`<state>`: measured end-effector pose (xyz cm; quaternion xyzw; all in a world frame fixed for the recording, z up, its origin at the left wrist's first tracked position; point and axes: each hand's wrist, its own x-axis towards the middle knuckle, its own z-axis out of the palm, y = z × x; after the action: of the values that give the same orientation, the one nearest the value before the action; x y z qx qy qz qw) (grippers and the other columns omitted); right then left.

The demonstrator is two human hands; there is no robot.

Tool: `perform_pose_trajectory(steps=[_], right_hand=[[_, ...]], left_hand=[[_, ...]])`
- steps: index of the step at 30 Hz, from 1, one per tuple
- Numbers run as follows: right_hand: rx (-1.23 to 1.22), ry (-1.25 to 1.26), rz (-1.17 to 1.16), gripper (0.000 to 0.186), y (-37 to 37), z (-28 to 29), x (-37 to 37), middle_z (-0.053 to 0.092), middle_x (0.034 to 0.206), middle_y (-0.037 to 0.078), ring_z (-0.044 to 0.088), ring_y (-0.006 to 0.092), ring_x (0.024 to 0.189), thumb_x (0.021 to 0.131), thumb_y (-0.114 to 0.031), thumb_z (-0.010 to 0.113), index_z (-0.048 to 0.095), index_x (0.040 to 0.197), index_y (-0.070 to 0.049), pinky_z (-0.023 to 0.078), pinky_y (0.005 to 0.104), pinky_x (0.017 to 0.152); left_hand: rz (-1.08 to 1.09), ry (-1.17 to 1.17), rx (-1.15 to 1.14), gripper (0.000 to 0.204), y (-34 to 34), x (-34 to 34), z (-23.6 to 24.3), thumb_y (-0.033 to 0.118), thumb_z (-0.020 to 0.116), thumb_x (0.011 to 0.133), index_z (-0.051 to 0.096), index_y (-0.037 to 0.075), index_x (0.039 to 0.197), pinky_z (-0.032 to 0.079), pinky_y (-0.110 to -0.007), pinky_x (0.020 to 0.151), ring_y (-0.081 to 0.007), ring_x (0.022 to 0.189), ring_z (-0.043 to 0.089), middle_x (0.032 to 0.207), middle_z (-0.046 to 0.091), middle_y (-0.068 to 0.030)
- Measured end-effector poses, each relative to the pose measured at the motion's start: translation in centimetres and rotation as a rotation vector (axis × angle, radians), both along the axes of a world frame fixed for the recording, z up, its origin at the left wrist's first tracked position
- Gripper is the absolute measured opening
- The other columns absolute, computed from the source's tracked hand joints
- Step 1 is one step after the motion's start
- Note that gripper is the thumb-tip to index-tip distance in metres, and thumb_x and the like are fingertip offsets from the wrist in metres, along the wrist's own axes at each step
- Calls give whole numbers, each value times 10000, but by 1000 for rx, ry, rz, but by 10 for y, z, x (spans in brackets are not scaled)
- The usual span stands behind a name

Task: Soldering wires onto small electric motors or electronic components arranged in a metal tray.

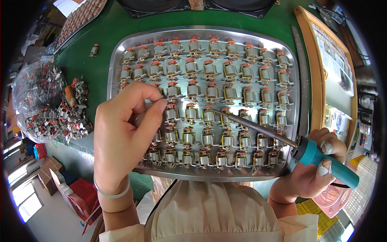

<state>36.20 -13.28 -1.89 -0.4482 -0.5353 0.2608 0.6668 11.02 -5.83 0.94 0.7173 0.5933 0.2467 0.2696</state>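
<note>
In my right hand [308, 171] is a soldering iron [262, 128] with a teal handle, its fingers wrapped round the grip and white coverings on some fingertips. The iron's shaft slants up and left over a metal tray [201, 177]; its tip is close to a small component [209, 116] in the middle rows. My left hand [121, 125] hovers over the tray's left part, thumb and forefinger pinching a thin silvery solder wire [181, 99] that reaches toward the iron's tip. Rows of small silver components with orange-red tops fill the tray.
A clear plastic bag [34, 86] and a pile of loose components [70, 117] lie to the left. One component [94, 50] sits alone on the green table [121, 22]. A wooden-framed case [314, 80] and a metal strip [300, 72] flank the tray's right side.
</note>
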Motion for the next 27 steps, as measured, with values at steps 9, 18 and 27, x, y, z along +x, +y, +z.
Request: perform_pose_trajectory(steps=[9, 18, 27], right_hand=[[11, -29, -88, 252, 5, -2, -7, 383, 623, 79, 361, 148, 547, 713, -217, 513, 428, 793, 6, 292, 249, 483], [16, -21, -126, 266, 5, -3, -8, 374, 613, 81, 354, 154, 544, 726, -242, 500, 419, 785, 4, 288, 252, 486], [-20, -63, -91, 293, 6, 2, -21, 393, 617, 72, 377, 157, 546, 729, -279, 540, 418, 790, -20, 307, 247, 498]], left_hand=[[-22, -81, -99, 46, 0, -2, -4, 22, 558, 731, 513, 10, 735, 171, -184, 433, -17, 473, 234, 495, 320, 58], [2, -78, -74, 42, -1, -4, -2, 23, 559, 732, 518, 15, 734, 175, -180, 431, -13, 470, 240, 494, 326, 58], [37, -43, -11, 55, 2, -20, -4, 16, 572, 695, 519, 15, 707, 205, -214, 379, -47, 401, 261, 437, 315, 6]])
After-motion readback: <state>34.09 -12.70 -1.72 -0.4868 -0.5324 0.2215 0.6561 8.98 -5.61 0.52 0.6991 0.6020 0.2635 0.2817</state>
